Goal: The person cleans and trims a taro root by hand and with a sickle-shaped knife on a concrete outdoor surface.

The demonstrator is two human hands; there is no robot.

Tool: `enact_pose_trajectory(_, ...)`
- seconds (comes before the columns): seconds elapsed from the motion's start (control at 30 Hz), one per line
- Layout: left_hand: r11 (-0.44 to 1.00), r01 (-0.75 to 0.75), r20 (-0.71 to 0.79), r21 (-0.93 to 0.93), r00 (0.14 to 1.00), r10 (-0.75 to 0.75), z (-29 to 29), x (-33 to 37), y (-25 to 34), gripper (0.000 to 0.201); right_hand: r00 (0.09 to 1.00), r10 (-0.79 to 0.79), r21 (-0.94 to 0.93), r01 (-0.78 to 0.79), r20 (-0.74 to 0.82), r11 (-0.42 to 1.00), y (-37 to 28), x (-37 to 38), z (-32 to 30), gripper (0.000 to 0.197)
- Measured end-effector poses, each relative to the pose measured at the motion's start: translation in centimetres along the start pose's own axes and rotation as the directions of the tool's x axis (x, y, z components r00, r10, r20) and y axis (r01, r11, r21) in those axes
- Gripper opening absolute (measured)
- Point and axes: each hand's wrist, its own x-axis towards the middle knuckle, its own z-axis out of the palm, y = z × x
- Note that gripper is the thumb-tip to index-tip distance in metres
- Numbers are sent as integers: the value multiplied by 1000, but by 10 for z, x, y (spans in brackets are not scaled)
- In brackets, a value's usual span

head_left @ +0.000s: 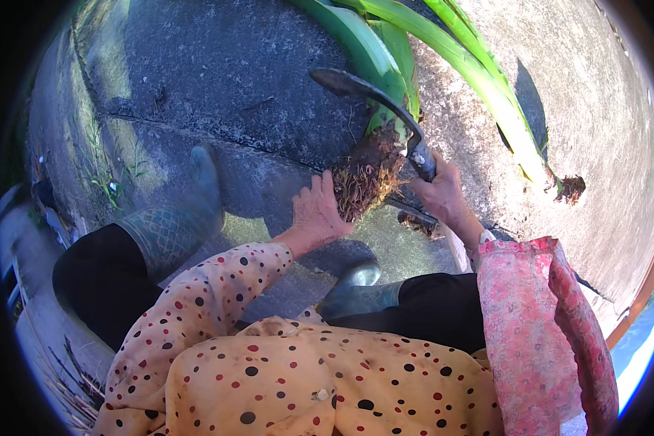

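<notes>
A leafy green plant (391,69) with a thick pale stem lies on the concrete, its root ball (367,174) of brown soil and stringy roots pointing toward me. My left hand (318,209) rests against the left side of the roots, its fingers a little apart and not wrapped round them. In my right hand (442,190) is the dark handle of a sickle (385,98). Its curved blade arches over the plant's base, the tip pointing left. Whether the edge touches the stem cannot be made out.
Another long-leafed plant (512,120) lies to the right, with soil on its root end (570,190). Dirt clods (418,224) sit near a slab joint. My patterned rubber boots (189,211) stand on either side of the work. Weeds (112,182) grow at left.
</notes>
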Motion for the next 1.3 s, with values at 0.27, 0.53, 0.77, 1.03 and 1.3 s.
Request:
enact_pose_trajectory(0.27, 999, -29, -33, -14, 999, 29, 1, 3, 10, 94, 920, 388, -482, -320, 45, 815, 64, -3, -9, 40)
enact_pose_trajectory(0.53, 999, -50, -176, -3, 983, 49, 11, -6, -3, 87, 870, 357, -514, -146, 341, 845, 35, 32, -35, 21)
enact_pose_trajectory(0.77, 997, -83, -172, -9, 982, 80, 14, -2, -7, 91, 824, 405, -616, -89, 396, 783, 4, 60, -58, 10)
enact_pose_trajectory(1.03, 999, -26, -91, -28, 996, 23, 6, -5, -10, 89, 926, 244, -546, -51, 287, 836, 11, 27, -30, 17)
enact_pose_trajectory(1.3, 998, -60, -77, -22, 995, 58, 8, 3, -2, 90, 971, 166, -308, -108, 171, 945, 84, 12, -17, 32)
